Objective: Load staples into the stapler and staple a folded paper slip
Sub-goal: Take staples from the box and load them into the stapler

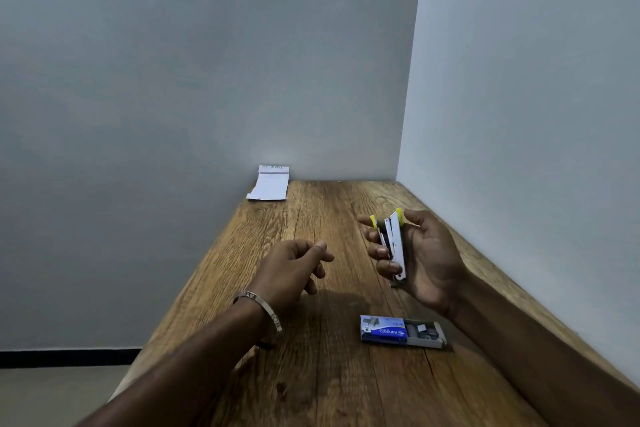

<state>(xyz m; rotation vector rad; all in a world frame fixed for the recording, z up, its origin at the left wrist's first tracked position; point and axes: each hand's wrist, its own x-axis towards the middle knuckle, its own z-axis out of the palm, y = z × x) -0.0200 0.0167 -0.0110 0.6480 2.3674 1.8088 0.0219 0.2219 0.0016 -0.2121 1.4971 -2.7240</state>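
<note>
My right hand (420, 258) holds a small white stapler (394, 244) with yellow tips, swung open and pointing up, above the wooden table (311, 374). My left hand (294, 270) hovers to its left with fingers loosely curled and nothing visible in them. A blue staple box (398, 331) lies on the table below my right hand, its tray slid out to the right with staples showing. A white paper slip (269, 184) leans against the wall at the table's far left corner.
The narrow table is bounded by a wall at the back and a wall along its right side. Its left edge drops to the floor. A metal bangle (259, 308) circles my left wrist.
</note>
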